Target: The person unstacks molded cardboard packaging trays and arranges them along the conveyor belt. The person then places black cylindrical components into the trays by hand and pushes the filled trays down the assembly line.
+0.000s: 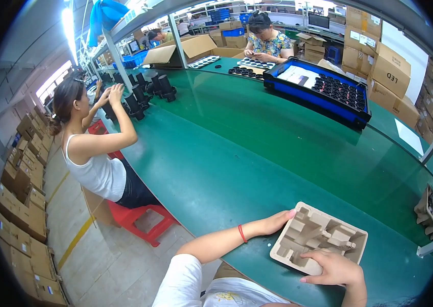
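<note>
A beige moulded pulp tray (333,223) with several compartments lies on the green table (216,174) right in front of me. At the tray's upper left edge, my left hand (279,222) grips the rim, with a red band on the wrist. My right hand (333,267) rests over the tray's near edge, its fingers spread and some fingertips reaching into a compartment. I see nothing held in the right hand.
A co-worker (94,133) sits at the left by black cylindrical parts (163,87). Across the table another person (267,41) works beside a blue crate (318,92) of black rings. A second pulp tray (431,212) stands at the far right.
</note>
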Motion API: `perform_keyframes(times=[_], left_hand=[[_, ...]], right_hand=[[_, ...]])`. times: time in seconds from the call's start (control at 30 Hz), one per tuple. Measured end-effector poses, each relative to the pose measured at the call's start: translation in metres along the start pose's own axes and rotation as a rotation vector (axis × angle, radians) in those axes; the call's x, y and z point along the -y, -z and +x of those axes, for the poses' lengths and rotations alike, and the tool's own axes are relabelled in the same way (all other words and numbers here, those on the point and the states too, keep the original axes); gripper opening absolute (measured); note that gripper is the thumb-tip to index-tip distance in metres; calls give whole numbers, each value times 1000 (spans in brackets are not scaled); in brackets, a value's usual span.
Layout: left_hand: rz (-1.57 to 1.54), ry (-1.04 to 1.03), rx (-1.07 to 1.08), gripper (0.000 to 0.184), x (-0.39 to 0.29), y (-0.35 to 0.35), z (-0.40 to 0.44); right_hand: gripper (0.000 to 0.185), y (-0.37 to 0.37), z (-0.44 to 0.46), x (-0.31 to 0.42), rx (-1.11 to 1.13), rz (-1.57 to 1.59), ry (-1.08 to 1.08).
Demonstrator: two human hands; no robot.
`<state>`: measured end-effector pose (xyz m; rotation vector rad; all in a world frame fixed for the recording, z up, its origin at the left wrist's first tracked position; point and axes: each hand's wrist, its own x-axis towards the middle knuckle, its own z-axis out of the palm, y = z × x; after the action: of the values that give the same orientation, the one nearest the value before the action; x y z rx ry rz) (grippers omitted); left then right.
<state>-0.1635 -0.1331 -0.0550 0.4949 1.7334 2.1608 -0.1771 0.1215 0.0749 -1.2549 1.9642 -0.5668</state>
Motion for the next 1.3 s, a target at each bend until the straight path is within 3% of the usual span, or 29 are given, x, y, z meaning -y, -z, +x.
perform_keyframes(times=[1.3], left_hand=[[-30,18,18,81,-7,-3,-1]], right_hand=[[69,0,-1,3,-19,-12,28]])
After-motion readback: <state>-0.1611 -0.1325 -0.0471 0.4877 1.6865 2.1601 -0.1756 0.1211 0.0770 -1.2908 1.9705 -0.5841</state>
